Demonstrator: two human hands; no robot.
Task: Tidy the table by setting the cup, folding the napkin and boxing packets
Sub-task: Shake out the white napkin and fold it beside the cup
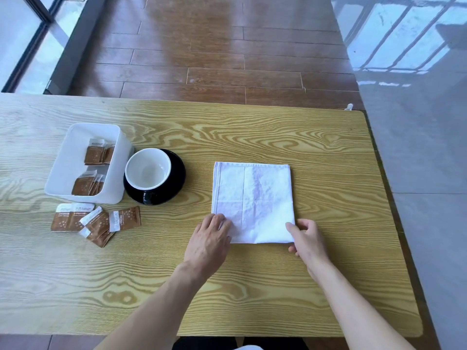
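Note:
A white cloth napkin (255, 198) lies folded into a rectangle on the wooden table (252, 286). My left hand (209, 243) rests on its near left corner, fingers pinching the edge. My right hand (307, 241) pinches the near right corner. A white cup (147, 170) stands upright on a black saucer (174, 170) left of the napkin. Beside it a white box (75, 137) holds several brown packets (94, 154). More brown packets (98, 222) lie loose on the table in front of the box.
The table's right edge (394, 223) runs close to the napkin, with grey floor beyond. Brown plank floor lies past the far edge. Bare wood stretches between me and the napkin.

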